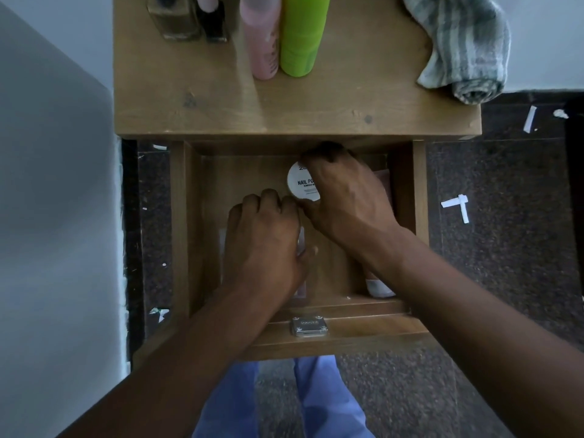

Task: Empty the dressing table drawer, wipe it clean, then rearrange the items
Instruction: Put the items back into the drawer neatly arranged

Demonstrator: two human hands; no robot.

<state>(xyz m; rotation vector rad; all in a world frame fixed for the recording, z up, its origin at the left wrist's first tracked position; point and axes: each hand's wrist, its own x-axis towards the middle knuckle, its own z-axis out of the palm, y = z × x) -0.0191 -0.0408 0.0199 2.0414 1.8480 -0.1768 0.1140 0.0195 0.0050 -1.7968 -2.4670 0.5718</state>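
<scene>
Your tabletop (pixel 316 105) fills the upper part of the view, with the drawer (pixel 181 222) pulled out below it over the dark speckled floor (pixel 505 248). A grey striped cloth (pixel 464 49) lies crumpled at the tabletop's back right corner, hanging a bit over the edge. Toward the back middle a green bottle (pixel 301 36) stands right next to a pink bottle (pixel 262 39), and left of those sit a clear glass bottle (pixel 177 20) and a small dark one (pixel 216 23).

Both your hands are down in the drawer. Your right hand (pixel 344 191) is clamped over a round white tub (pixel 300 184) near the back of the drawer, fingers on its far edge and thumb on the near edge; the lid reads "NAIL PO". Your left hand (pixel 268 241) is curled over something pale and slim that's mostly hidden, so I can't tell what it is. A pink tube with a white cap (pixel 377 287) lies along the drawer's right wall, mostly under your right forearm. A metal plate (pixel 309 325) sits on the drawer's front edge.
</scene>
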